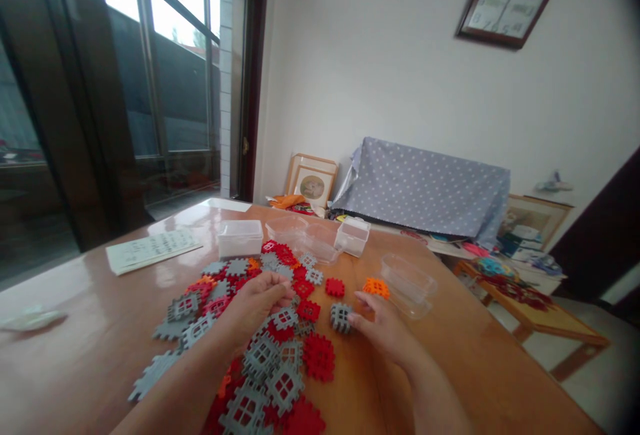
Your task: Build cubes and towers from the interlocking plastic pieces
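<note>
My left hand (265,293) is over a pile of flat plastic building tiles, its fingers pinched together. Whatever may sit between those fingertips is hidden. My right hand (383,325) lies low over the wood with thumb and forefinger apart. Its thumb tip is at the edge of a small grey building block (341,317) with window-like openings, perhaps touching it. Just beyond the forefinger sits an orange building piece (376,287). A small red tile (335,287) rests between the hands. Grey window tiles (284,386) and red tiles (319,357) overlap near my left forearm.
A lidded translucent box (240,239) and a smaller clear box (353,235) stand behind the pile. Clear plastic trays (407,285) lie open to the right and back. Paper sheets (153,249) are at left on the wooden table (85,355). A low stool (570,335) stands right.
</note>
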`<state>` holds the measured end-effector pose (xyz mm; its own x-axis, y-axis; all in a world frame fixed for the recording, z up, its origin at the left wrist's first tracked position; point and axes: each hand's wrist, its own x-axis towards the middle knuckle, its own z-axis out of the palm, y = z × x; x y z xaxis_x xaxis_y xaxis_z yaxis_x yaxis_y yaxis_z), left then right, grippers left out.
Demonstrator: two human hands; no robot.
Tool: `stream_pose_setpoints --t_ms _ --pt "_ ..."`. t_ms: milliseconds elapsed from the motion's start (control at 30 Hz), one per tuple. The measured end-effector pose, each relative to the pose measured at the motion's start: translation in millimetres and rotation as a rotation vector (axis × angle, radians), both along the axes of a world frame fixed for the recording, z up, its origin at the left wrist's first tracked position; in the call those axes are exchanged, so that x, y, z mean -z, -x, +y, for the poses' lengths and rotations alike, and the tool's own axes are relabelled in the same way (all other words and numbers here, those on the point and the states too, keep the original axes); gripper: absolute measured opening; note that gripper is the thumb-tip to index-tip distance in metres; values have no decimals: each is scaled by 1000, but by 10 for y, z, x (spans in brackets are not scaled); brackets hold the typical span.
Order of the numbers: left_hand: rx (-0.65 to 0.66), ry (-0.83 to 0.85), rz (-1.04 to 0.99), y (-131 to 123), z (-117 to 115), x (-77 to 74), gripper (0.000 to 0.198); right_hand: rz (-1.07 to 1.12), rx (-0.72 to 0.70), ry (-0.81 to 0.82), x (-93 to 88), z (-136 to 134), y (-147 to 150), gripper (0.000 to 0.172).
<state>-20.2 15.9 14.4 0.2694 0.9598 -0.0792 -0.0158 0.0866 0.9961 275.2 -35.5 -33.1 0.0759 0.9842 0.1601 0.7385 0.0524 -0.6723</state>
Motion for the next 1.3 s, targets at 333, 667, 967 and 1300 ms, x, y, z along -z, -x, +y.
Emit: stream_pose_setpoints --t_ms 333,667,967,1300 --pt "-275 -266 169 298 288 156 24 -48 -181 -51 -196 -98 700 22" --pt "-134 -540 815 416 293 248 29 -78 -273 53 -124 -140 909 17" --pt "-10 -637 1084 247 205 309 32 -70 -276 55 -63 -110 907 21" --pt "-176 -611 1022 243 256 283 10 -64 -269 42 -65 -111 887 25"
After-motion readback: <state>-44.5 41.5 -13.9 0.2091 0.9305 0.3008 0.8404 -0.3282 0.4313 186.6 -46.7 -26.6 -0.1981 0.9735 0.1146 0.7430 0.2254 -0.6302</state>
